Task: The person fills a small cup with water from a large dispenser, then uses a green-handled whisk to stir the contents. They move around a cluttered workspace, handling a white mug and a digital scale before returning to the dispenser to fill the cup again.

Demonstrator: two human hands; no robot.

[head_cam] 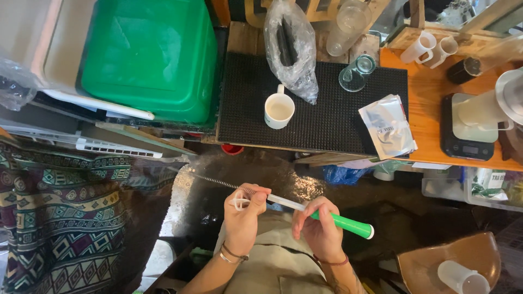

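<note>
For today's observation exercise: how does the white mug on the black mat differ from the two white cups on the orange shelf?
The white mug stands alone and upright in the middle of the black mat, mouth open to the camera. The two white cups sit side by side, tipped over on the orange shelf, and look slimmer. All three are white and have handles.

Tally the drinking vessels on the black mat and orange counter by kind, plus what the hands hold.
White mugs: 3, one on the black mat and two on the orange counter
Clear glasses: 2
Green-handled brush: 1, in the right hand
Small white ringed part: 1, in the left hand
Total: 7
</note>
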